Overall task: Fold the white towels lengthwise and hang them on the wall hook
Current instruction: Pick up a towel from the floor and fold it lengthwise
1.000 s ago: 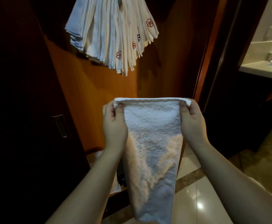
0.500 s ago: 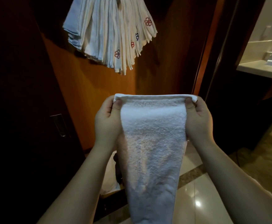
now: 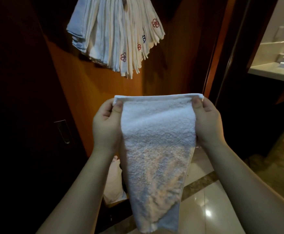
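Your left hand (image 3: 106, 123) sits at nine o'clock of centre and your right hand (image 3: 207, 122) at three o'clock, level with each other, each pinching a top corner of the white towel (image 3: 156, 142), thumbs on the near face. Both forearms reach up from five and seven o'clock, wrists straight, fingers (image 3: 105, 114) curled behind.

Hung towels (image 3: 116, 36) — top edge crops hook.
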A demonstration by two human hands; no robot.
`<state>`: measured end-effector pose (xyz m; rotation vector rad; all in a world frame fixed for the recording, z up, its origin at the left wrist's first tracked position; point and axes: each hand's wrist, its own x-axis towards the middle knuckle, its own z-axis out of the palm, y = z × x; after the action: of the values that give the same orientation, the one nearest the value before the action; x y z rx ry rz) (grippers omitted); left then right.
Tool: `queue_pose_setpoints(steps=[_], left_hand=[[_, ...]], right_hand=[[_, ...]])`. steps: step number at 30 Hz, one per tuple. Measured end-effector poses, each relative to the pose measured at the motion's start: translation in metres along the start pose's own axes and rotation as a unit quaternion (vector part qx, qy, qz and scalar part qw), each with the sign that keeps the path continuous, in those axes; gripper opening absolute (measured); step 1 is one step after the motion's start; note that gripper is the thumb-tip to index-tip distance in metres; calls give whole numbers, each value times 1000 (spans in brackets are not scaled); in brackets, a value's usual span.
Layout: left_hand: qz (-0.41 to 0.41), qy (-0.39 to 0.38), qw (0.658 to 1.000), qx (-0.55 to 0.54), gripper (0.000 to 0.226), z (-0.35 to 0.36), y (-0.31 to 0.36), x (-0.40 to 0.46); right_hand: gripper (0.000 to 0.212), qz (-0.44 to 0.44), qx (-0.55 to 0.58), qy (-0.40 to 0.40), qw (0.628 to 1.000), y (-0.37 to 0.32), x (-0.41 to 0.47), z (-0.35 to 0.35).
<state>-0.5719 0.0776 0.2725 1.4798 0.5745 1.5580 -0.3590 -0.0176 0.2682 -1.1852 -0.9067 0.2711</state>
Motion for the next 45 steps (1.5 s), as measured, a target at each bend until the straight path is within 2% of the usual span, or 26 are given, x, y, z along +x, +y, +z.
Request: queue_pose_setpoints(steps=[3, 5, 7, 9, 11, 13, 15, 18, 22, 25, 27, 29, 32, 35, 38, 40, 43, 45], left_hand=[[-32, -34, 998, -44, 19, -6, -3, 4], [-35, -42, 997, -50, 19, -8, -5, 3], [-42, -50, 996, -53, 19, -11, -9, 2], [-66, -61, 994, -69, 18, -15, -12, 1], [-97, -67, 988, -96, 15, -20, -17, 3], [-123, -78, 981, -126, 14, -25, -22, 2], [-153, -128, 970, -142, 16, -30, -29, -2], [-216, -193, 952, -99, 32, -34, -38, -12], [-222, -140, 965, -21, 12, -31, -51, -17], [-279, -106, 953, -56, 14, -25, -61, -20], [-323, -101, 939, -61, 25, -19, -63, -23], [-361, -87, 925, -74, 34, -14, -67, -27], [-388, -54, 918, -62, 19, -6, -74, -36], [-409, -28, 912, -21, 24, -4, -82, -49], [-397, 12, 915, 64, 29, -2, -85, -61], [-349, 37, 928, 124, 35, 4, -82, -72], [-265, 56, 937, 220, 45, 17, -72, -90], [-235, 49, 946, 217, 41, 26, -63, -102]], right_hand=[[55, 84, 71, -100, 989, 6, 3, -3], [72, 190, 158, -208, 946, 11, 3, -7], [70, 257, 202, -287, 901, 14, 3, -11], [57, 269, 226, -306, 885, 17, 5, -15], [48, 275, 254, -300, 877, 18, 6, -16], [55, 280, 269, -290, 875, 19, 6, -14], [64, 287, 277, -271, 876, 23, 4, -10], [69, 287, 265, -259, 883, 26, 2, -7], [61, 289, 206, -256, 899, 34, 2, -8], [56, 310, 171, -237, 905, 42, 5, -9], [54, 334, 159, -216, 904, 49, 6, -9], [58, 369, 147, -202, 895, 58, 3, -10], [60, 424, 133, -180, 877, 73, -5, -12], [46, 463, 134, -151, 863, 86, -16, -12], [38, 454, 99, -144, 873, 91, -26, -11], [37, 422, 51, -102, 899, 91, -37, -6], [33, 289, -142, -49, 946, 76, -65, 15], [23, 224, -162, -48, 960, 65, -86, 31]])
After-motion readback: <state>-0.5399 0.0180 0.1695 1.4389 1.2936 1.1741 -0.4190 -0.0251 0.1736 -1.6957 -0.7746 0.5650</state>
